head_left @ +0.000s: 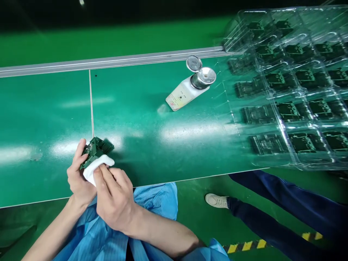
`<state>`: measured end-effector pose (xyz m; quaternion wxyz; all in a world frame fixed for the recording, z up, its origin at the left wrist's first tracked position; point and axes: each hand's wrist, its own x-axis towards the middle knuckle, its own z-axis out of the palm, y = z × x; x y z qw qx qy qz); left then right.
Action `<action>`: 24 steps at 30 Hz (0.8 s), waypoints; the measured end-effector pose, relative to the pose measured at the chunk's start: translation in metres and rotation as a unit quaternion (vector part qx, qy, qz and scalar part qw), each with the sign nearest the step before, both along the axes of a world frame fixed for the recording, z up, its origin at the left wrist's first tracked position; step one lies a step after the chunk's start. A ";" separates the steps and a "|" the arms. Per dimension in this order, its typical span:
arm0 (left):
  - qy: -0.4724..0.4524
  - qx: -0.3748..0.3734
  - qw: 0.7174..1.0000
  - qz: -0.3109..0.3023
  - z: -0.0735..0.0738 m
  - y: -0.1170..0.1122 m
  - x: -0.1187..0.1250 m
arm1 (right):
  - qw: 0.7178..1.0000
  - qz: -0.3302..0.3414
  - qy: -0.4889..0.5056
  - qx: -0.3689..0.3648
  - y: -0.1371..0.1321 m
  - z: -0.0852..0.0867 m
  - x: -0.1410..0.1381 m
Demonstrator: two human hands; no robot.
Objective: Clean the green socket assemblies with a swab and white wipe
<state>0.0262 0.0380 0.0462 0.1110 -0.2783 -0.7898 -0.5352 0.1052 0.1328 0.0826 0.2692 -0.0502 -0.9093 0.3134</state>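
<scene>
My left hand is closed around the edge of a green circuit board, holding it tilted above the front edge of the table. A white cloth is pinched in my right hand and pressed against the near side of the board. The fingertips of my right hand sink into the folded cloth, and part of the board is hidden behind it. Farther off on the table stands a white bottle with a metal dispenser top, its round lid flipped up.
Stacked clear plastic trays at the right hold several circuit boards in compartments. A metal rail runs along the far edge of the green table. Another person's legs are at the lower right, near yellow-black floor tape.
</scene>
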 end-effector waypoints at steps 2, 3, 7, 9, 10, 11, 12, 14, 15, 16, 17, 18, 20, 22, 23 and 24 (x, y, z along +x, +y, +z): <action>0.005 -0.018 1.000 0.015 0.001 0.001 0.002 | 0.999 0.014 -0.028 0.019 -0.001 0.000 -0.001; 0.007 -0.020 0.999 0.025 0.001 0.002 0.004 | 0.999 0.018 -0.039 0.022 -0.001 0.000 0.000; -0.010 -0.042 0.998 0.056 0.004 0.006 0.009 | 0.999 0.006 -0.035 0.040 -0.002 -0.002 0.001; -0.018 -0.058 0.997 0.051 0.004 0.005 0.011 | 0.999 -0.013 -0.016 0.049 -0.002 -0.004 0.000; -0.017 -0.064 0.997 0.043 0.004 0.004 0.011 | 0.998 -0.018 -0.005 0.053 -0.001 -0.006 0.000; -0.015 -0.067 0.997 0.032 0.003 0.004 0.012 | 0.998 -0.020 0.005 0.056 0.000 -0.007 0.000; -0.011 -0.068 0.997 0.022 0.003 0.003 0.012 | 0.998 -0.017 0.015 0.059 0.002 -0.008 0.000; 0.006 -0.073 0.997 0.009 0.001 0.005 0.012 | 0.998 -0.004 0.027 0.055 0.008 -0.010 0.003; 0.018 -0.076 0.997 0.005 -0.001 0.006 0.012 | 0.998 0.002 0.032 0.049 0.012 -0.011 0.005; 0.031 -0.076 0.997 0.002 -0.003 0.009 0.012 | 0.998 0.008 0.038 0.043 0.017 -0.012 0.008; 0.046 -0.075 0.996 0.000 -0.005 0.012 0.010 | 0.998 0.013 0.045 0.036 0.021 -0.014 0.009; 0.059 -0.069 0.996 -0.004 -0.006 0.015 0.009 | 0.998 0.021 0.054 0.031 0.025 -0.017 0.010; 0.083 -0.055 0.995 -0.006 -0.009 0.022 0.005 | 0.996 0.037 0.075 0.024 0.031 -0.023 0.009; 0.105 -0.047 0.993 0.003 -0.011 0.028 0.001 | 0.994 0.045 0.098 0.021 0.033 -0.029 0.005; 0.116 -0.045 0.992 0.008 -0.011 0.030 0.001 | 0.993 0.047 0.108 0.021 0.032 -0.031 0.002; 0.127 -0.044 0.991 0.011 -0.011 0.032 0.000 | 0.992 0.049 0.116 0.022 0.031 -0.033 -0.001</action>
